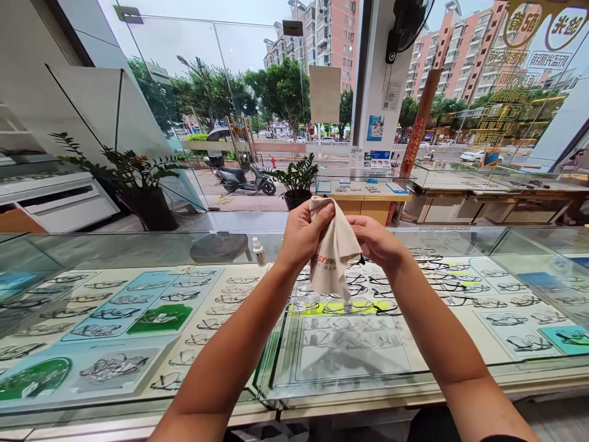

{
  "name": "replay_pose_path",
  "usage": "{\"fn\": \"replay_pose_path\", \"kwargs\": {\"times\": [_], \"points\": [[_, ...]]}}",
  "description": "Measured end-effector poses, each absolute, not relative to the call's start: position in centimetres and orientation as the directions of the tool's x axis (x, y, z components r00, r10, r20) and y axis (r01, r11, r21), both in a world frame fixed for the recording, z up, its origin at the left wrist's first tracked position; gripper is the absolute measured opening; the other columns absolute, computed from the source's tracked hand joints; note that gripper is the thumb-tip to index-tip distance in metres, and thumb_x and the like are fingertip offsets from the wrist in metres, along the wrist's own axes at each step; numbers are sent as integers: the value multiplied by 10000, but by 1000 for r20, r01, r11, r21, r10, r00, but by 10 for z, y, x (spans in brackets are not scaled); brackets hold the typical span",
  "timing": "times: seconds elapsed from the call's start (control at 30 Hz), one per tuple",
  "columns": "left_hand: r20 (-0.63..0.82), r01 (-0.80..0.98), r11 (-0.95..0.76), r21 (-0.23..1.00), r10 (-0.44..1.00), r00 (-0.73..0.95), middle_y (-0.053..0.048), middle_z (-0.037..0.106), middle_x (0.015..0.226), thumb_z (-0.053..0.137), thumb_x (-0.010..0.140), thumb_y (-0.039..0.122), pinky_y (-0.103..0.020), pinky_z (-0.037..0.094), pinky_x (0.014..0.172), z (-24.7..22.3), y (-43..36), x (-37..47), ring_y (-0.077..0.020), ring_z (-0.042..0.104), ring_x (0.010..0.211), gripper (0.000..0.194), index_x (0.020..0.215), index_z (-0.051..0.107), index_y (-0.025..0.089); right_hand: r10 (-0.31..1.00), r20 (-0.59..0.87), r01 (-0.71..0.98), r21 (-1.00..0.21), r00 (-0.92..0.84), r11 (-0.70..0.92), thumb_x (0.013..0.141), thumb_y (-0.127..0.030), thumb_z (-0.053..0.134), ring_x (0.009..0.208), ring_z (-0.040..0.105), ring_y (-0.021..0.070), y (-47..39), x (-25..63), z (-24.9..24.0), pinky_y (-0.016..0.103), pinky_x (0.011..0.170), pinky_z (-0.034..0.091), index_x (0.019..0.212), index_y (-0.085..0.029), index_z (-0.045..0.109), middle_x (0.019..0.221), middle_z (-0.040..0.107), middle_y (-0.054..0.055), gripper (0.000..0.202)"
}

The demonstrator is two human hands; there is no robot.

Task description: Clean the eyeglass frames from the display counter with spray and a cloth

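A beige cleaning cloth with a zigzag edge and red and dark print hangs above the glass counter. My left hand is closed on it, thumb pressed on the folded top. On the cloth's other side, my right hand has its fingers bent together, their tips partly hidden behind the fabric. Small dark bits show at the cloth's top and by the right fingertips; what they belong to is hidden. A small white bottle stands on the counter, left of my left hand.
Under the glass of the display counter lie rows of eyeglasses. A round dark stool and potted plants stand beyond it. Further off are another display case, a glass front and a parked scooter.
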State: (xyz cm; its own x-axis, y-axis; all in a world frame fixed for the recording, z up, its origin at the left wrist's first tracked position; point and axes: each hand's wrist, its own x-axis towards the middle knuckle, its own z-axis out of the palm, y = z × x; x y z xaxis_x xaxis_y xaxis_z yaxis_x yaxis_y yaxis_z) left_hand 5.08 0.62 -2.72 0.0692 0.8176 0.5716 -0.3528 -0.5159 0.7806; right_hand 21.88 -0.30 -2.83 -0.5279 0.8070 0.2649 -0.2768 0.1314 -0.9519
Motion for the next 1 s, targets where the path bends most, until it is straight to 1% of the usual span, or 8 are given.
{"fn": "replay_pose_path", "kwargs": {"times": [0.07,0.2,0.33,0.43,0.53,0.63,0.8,1.0], "points": [[563,-378,-501,779,824,69,14,639,724,893,760,638,-201,443,558,-27,9,49,-89,514,596,521,830,683,166,803,285,-294,-945,-524,144,726,-460,948,715,564,117,-4,220,-27,222,687,473,854,-158,748,801,670,10,385],[522,-360,-428,829,824,222,-12,670,704,919,710,658,-233,497,596,-22,17,36,-127,603,628,562,793,681,155,805,344,-326,-924,-484,199,775,-435,919,649,480,96,-5,226,-21,212,621,440,724,-170,679,720,563,-23,361],[534,-340,-446,828,812,236,-33,699,731,913,729,635,-256,523,615,-16,21,23,-158,650,670,531,821,696,159,814,368,-348,-911,-449,220,801,-416,908,762,543,111,-3,232,-18,219,734,517,780,-173,712,847,586,2,313],[524,-313,-461,830,838,154,-20,674,709,894,749,617,-246,489,562,-12,21,15,-137,593,605,497,827,690,171,831,359,-373,-906,-426,201,806,-383,909,816,566,114,-3,237,-17,214,796,542,866,-182,753,905,601,9,261],[508,-235,-479,846,858,81,0,614,683,850,793,494,-225,413,511,-9,19,7,-109,500,562,362,810,679,175,833,360,-369,-906,-420,205,815,-373,900,916,600,138,-4,242,-15,215,812,555,982,-201,792,1029,657,45,263],[545,-127,-535,835,836,62,9,549,668,767,829,392,-230,371,502,-5,15,0,-105,438,558,256,758,635,184,822,381,-363,-902,-422,232,857,-377,863,1025,612,165,-5,246,-13,223,825,564,924,-206,790,1121,673,76,197],[601,-70,-596,800,793,105,21,538,718,729,837,335,-238,386,533,0,7,2,-119,451,585,166,856,614,217,817,383,-367,-901,-430,230,860,-404,859,1002,639,169,-6,246,-14,252,854,564,833,-203,738,1054,689,75,237],[524,-146,-510,847,849,71,4,586,792,709,825,361,-245,421,613,-1,7,9,-135,503,667,190,888,616,208,834,350,-352,-914,-426,203,817,-427,891,915,642,159,-8,242,-12,273,861,557,858,-198,715,929,673,47,292]]}}
